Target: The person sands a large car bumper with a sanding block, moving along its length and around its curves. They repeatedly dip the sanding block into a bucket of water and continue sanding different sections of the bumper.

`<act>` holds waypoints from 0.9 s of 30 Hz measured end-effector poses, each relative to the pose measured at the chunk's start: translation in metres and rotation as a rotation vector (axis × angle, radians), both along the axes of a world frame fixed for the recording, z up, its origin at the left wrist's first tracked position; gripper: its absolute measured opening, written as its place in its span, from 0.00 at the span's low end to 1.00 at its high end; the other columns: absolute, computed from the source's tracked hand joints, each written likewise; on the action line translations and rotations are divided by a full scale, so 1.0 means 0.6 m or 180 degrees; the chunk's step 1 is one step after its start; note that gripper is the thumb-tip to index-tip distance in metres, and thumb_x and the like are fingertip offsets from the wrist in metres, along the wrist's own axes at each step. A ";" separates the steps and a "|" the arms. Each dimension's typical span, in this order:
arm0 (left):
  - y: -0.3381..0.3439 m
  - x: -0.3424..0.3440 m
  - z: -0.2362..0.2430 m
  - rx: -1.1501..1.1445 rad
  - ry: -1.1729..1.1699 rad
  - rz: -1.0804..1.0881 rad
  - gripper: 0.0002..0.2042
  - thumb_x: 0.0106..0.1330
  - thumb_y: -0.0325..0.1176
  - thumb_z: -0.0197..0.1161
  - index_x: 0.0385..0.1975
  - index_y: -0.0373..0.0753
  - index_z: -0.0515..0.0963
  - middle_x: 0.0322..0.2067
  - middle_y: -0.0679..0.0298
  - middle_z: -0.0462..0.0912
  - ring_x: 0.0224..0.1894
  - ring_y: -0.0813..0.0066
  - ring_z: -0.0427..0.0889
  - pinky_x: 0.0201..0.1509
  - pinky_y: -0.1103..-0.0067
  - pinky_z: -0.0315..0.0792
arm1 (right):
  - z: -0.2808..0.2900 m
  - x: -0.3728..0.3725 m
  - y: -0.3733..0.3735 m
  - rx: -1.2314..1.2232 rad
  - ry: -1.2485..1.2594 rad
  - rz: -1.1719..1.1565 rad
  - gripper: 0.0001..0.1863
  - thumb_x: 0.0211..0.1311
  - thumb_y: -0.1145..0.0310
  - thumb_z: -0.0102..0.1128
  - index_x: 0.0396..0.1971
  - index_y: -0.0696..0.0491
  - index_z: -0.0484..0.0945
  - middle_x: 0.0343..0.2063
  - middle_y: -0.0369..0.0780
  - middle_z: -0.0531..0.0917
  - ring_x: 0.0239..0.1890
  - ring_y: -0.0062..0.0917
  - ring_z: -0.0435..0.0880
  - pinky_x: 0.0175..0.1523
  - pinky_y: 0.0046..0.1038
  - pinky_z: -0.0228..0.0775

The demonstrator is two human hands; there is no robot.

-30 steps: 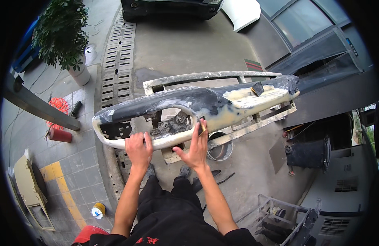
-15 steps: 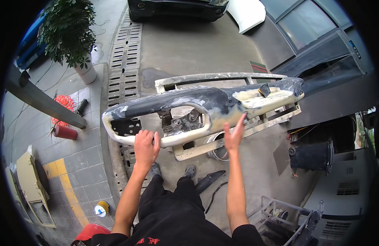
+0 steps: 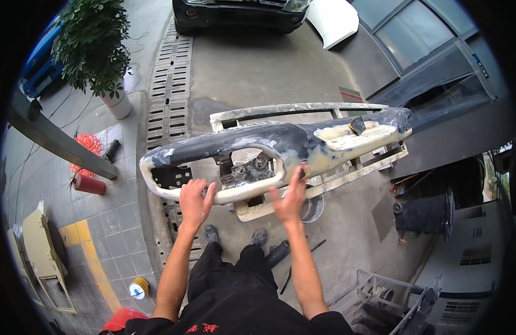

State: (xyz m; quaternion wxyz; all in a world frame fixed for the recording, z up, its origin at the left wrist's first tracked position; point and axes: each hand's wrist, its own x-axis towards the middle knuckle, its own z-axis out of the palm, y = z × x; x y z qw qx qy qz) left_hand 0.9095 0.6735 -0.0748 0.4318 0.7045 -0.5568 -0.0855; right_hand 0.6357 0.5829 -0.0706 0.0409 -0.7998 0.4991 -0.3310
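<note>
Grey-cream bumper (image 3: 280, 142): left hand (image 3: 195, 201) still grips lower edge; right hand (image 3: 291, 196), open, dropped back onto rim.

A long dark car dashboard (image 3: 280, 148), patched with pale filler, lies across a metal stand (image 3: 302, 111) on the concrete floor (image 3: 252, 67). The left hand (image 3: 195, 201) grips its cream lower edge. The right hand (image 3: 291, 198) lies flat against the same edge, fingers spread. A potted plant (image 3: 96, 50) stands at upper left; a red fire extinguisher (image 3: 89, 184) lies on the tiles.
</note>
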 end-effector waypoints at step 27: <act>0.004 0.002 -0.009 -0.0023 -0.0186 -0.0030 0.16 0.68 0.31 0.68 0.20 0.36 0.70 0.22 0.57 0.70 0.29 0.57 0.70 0.36 0.65 0.62 | 0.036 -0.060 -0.106 0.0535 -0.0573 -0.0560 0.63 0.67 0.25 0.49 0.79 0.65 0.41 0.78 0.62 0.50 0.81 0.56 0.47 0.83 0.48 0.36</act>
